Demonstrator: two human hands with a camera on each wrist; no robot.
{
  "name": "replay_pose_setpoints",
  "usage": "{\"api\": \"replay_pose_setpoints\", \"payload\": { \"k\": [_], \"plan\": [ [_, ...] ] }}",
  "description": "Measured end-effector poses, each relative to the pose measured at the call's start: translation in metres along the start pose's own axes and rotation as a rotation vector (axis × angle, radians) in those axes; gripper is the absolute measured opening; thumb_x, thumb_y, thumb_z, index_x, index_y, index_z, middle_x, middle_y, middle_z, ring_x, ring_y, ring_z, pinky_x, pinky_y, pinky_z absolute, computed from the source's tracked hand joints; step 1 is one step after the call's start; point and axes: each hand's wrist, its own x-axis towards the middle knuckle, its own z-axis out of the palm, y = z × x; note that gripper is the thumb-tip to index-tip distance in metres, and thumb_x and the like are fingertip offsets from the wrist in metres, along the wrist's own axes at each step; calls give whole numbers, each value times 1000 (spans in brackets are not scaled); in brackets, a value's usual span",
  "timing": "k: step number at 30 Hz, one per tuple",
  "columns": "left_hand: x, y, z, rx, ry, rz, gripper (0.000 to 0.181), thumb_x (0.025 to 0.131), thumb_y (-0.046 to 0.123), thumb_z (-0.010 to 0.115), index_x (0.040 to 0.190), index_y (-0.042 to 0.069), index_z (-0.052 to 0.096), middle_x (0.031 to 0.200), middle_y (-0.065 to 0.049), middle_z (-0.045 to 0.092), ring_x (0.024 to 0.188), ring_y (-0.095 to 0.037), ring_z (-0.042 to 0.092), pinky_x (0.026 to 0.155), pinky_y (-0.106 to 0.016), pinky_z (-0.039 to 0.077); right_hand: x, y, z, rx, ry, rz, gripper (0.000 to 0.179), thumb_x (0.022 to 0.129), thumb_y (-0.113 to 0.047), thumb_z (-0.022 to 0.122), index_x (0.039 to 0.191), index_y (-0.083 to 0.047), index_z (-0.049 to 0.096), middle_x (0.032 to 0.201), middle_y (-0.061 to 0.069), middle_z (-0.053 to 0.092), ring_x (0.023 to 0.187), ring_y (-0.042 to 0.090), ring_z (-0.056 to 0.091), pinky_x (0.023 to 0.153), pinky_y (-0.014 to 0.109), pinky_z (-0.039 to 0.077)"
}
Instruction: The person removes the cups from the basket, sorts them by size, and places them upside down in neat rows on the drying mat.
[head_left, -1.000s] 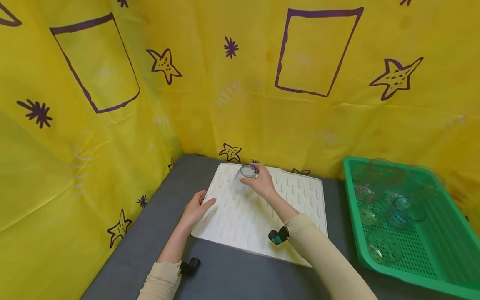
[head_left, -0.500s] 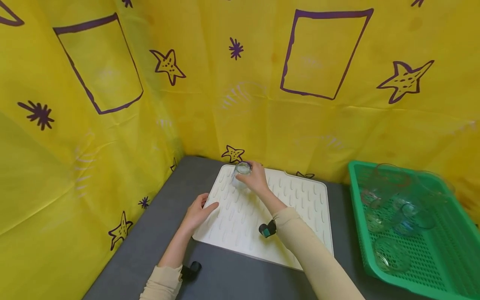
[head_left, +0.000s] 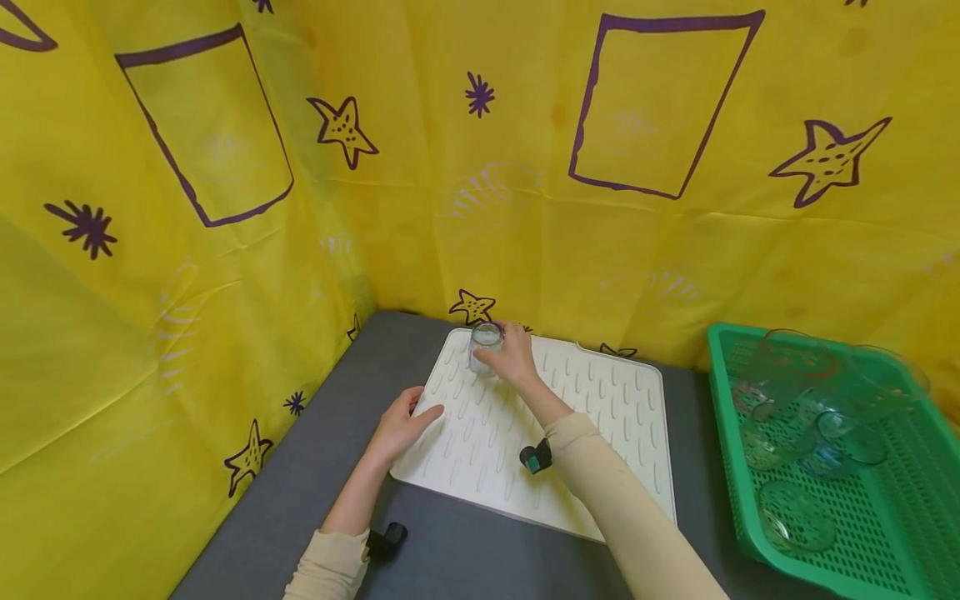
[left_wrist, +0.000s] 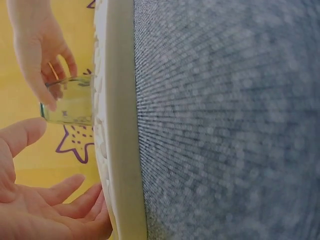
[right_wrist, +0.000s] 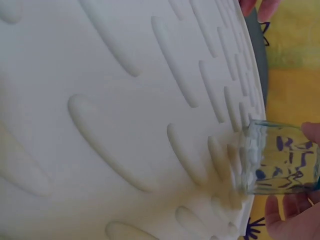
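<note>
My right hand [head_left: 512, 354] grips a clear glass tumbler [head_left: 486, 350], thumb on one side and fingers on the other. The tumbler stands upright near the back left of a white ridged drying mat [head_left: 525, 442]. In the right wrist view, the tumbler's base [right_wrist: 247, 160] meets the mat. My left hand [head_left: 397, 427] is at the mat's left edge, thumb spread over it and fingers by the rim. It holds nothing. In the left wrist view, the left hand [left_wrist: 55, 205] lies below the tumbler [left_wrist: 70, 100], apart from it.
At the right stands a green perforated plastic basket [head_left: 892, 517] with several pieces of clear and tinted glassware. The grey tabletop [head_left: 442, 542] surrounds the mat. A yellow patterned cloth [head_left: 420, 225] hangs behind and at the left.
My right hand has shifted the tumbler a little left across the mat, then stayed nearly still. The left hand keeps its place at the mat's edge. The head view has drifted slightly.
</note>
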Motion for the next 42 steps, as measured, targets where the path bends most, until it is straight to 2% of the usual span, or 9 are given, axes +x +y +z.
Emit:
{"api": "replay_pose_setpoints", "payload": {
  "k": [7,13,22,30,42],
  "plan": [
    [0,1,2,2,-10,8,65,92,30,67,140,-6,42,136,-27,49,126,-40,46,102,-52,39,-6,3,-11,4,-32,16,72,79,-19,80,137,6,46,132,24,50,128,39,40,108,45,34],
    [1,-1,-2,5,-14,3,63,93,29,65,140,-7,42,139,-28,47,129,-41,44,105,-53,36,-20,0,-26,69,-44,51,74,80,-21,80,140,4,44,135,20,50,122,36,47,100,44,42],
    [2,-3,-1,8,-23,4,61,94,28,63,139,-8,42,140,-29,45,130,-41,42,107,-52,34,-65,-4,-62,189,-30,133,69,81,-22,79,140,-7,48,135,14,53,121,35,49,94,47,44],
    [1,-1,0,8,-57,-1,62,95,30,62,141,-7,40,143,-28,42,133,-41,38,109,-52,31,-104,-4,-101,258,-29,239,64,81,-27,80,137,-15,51,136,7,53,119,27,48,91,45,45],
    [-1,1,1,11,-93,-10,63,96,31,60,143,-6,39,145,-28,39,134,-40,35,109,-52,30,-162,-3,-170,252,-66,215,63,85,-26,76,140,-16,48,139,7,49,124,30,43,94,45,45]
  ]
}}
